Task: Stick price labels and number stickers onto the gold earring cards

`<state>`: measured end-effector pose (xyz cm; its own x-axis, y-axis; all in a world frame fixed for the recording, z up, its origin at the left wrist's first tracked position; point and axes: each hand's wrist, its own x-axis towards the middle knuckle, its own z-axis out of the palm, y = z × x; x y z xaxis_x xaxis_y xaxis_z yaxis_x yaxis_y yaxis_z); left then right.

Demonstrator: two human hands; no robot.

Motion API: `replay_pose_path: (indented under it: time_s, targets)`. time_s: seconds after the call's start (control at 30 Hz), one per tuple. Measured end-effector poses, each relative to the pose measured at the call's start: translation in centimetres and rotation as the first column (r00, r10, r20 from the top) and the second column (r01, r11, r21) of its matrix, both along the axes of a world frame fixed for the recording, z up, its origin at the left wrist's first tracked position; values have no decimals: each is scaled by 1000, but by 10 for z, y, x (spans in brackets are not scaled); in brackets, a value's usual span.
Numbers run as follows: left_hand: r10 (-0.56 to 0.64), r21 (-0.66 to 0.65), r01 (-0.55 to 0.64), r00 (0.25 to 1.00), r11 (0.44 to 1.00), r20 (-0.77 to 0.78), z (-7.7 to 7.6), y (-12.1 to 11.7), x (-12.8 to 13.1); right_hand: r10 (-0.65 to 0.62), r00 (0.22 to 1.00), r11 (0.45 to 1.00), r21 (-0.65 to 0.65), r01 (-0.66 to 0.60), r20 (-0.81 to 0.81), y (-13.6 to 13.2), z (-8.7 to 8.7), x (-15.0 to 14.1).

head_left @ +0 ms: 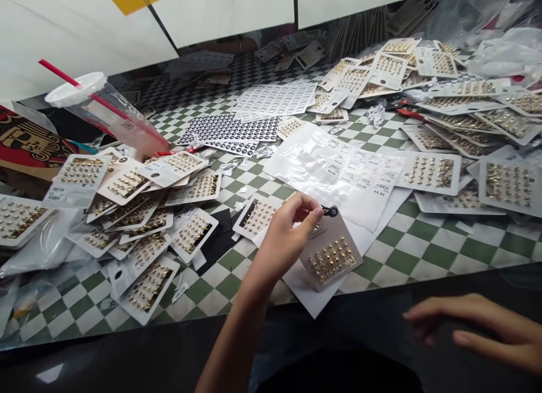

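A card of gold studs [334, 256] is held at its top edge by the left hand [292, 230], pinched between thumb and fingers, with a black tag [331, 211] showing at its upper corner. The card is tilted above a white paper [314, 302] near the front edge of the checkered counter [398, 260]. The right hand [493, 328] is held off the counter's edge, well apart from the card, its thumb and fingers parted wide. Beyond the card, a sheet of price labels [359, 175] is laid out, and farther back a sheet of black round stickers [235, 129] is seen. Stud cards are heaped in a left pile [138, 204] and a right pile [466, 125]. A lidded cup [116, 113] is placed behind the left pile.
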<state>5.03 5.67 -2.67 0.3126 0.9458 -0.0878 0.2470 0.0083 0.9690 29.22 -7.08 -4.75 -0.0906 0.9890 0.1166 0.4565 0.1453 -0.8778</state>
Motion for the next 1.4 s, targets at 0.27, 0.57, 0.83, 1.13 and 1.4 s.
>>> replay_pose_path:
  time_s: [0.27, 0.57, 0.83, 1.13, 1.4]
  targets:
    - [8, 50, -9, 1000, 999, 2, -5, 0, -2, 139, 989, 978, -146, -147, -58, 105, 14, -53]
    - [68, 213, -39, 989, 976, -134, -2, 0, -2, 169, 912, 923, -265, -279, -373, 106, 14, -77]
    - [27, 206, 7, 987, 979, -161, 0, -1, -1, 130, 898, 911, -308, -276, -421, 104, 15, -75]
    - [49, 198, -10, 980, 980, -191, 3, -2, -1, 122, 899, 917, -299, -264, -420, 102, 16, -76]
    - [78, 260, 7, 947, 966, -312, 11, -5, 2, 167, 911, 935, -232, -267, -376, 102, 15, -76]
